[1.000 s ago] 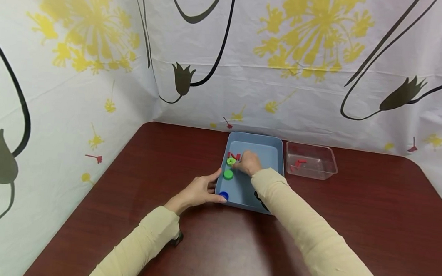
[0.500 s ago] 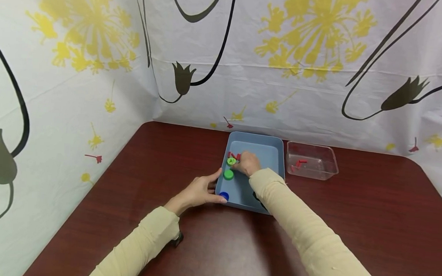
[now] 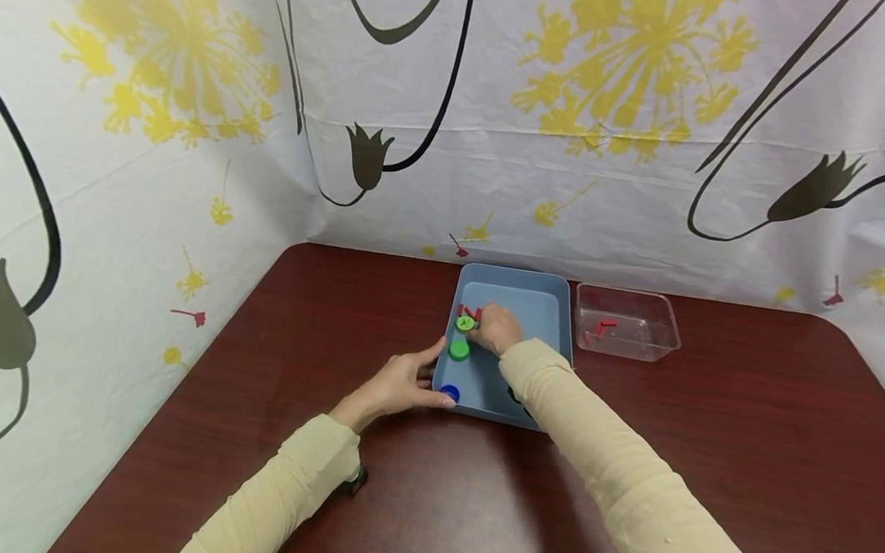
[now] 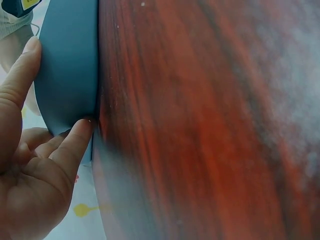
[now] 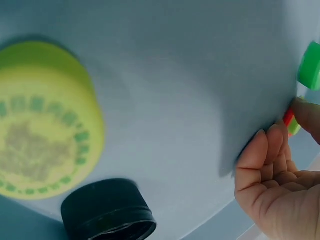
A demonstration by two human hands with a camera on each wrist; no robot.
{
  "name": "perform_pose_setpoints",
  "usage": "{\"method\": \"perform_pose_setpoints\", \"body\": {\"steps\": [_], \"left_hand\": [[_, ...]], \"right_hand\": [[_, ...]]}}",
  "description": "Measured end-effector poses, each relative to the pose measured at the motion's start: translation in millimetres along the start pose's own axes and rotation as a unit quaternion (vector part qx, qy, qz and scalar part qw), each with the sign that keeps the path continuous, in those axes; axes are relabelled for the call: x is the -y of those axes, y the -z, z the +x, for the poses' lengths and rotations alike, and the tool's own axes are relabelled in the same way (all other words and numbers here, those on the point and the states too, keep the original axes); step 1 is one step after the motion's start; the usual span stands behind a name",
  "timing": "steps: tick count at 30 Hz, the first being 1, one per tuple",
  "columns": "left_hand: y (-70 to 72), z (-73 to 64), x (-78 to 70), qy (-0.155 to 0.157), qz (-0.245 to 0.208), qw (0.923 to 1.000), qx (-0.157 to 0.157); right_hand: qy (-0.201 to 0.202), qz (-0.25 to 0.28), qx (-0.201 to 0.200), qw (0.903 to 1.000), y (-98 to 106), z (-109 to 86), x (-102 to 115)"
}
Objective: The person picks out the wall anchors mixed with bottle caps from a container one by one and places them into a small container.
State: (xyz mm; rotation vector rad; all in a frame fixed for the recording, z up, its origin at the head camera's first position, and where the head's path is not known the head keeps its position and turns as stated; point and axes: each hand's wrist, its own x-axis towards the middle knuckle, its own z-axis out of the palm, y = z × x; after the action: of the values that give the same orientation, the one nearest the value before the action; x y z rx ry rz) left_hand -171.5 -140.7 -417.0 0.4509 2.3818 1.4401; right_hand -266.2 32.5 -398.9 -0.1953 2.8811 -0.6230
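Note:
At the near left corner of the blue-grey tray [image 3: 539, 302], my left hand [image 3: 391, 388] holds the rim, thumb along the near side and fingers on the left side. The left wrist view shows its fingertips against the tray's outer wall [image 4: 70, 65]. Inside the tray my right hand [image 3: 498, 329] pinches a small red stick [image 5: 288, 117] between thumb and fingertips. It is right beside a light green cap [image 3: 465, 322] with a dark cross mark. More red sticks [image 3: 471, 312] lie just behind that cap. A green cap [image 3: 459, 350] and a blue cap [image 3: 449, 392] sit nearer me.
Right of the tray stands a clear plastic container [image 3: 642, 345] with several red sticks [image 3: 603, 325] inside. A yellow lid with green print [image 5: 45, 125] and a black cap [image 5: 107, 207] lie in the tray, largely hidden by my right sleeve in the head view. A patterned curtain [image 3: 445, 218] borders the table.

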Motion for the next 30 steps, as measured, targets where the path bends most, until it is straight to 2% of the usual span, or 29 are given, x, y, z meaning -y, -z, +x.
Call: {"method": "perform_pose_setpoints", "body": {"steps": [6,11,14,17,22,24,30], "left_hand": [[-1.8,-0.2,1.2,0.012,0.0,0.9999,0.003],[-1.6,-0.5,1.5,0.012,-0.003,0.9999,-0.001],[-1.3,-0.2,1.4,0.009,-0.003,1.0,-0.001],[-0.7,0.1,1.8,0.012,-0.002,0.9999,0.0],[0.0,0.8,2.5,0.021,0.002,0.9998,0.0],[0.0,1.0,2.4,0.023,0.005,0.9997,0.0],[0.5,0.2,1.8,0.023,0.012,0.9997,0.001]], "right_hand": [[0.03,0.048,0.024,0.9981,11.5,-4.1,-5.9],[0.086,0.116,0.009,0.9895,21.8,-9.4,-11.7],[0.108,0.157,0.002,0.9817,28.4,-13.0,-14.4],[0.125,0.175,-0.012,0.9766,36.2,-16.7,-18.3],[0.138,0.171,-0.052,0.9742,54.1,-22.6,-32.1],[0.137,0.171,-0.08,0.9724,62.6,-24.2,-42.2],[0.112,0.163,-0.18,0.9637,87.0,-28.6,-88.3]]}}
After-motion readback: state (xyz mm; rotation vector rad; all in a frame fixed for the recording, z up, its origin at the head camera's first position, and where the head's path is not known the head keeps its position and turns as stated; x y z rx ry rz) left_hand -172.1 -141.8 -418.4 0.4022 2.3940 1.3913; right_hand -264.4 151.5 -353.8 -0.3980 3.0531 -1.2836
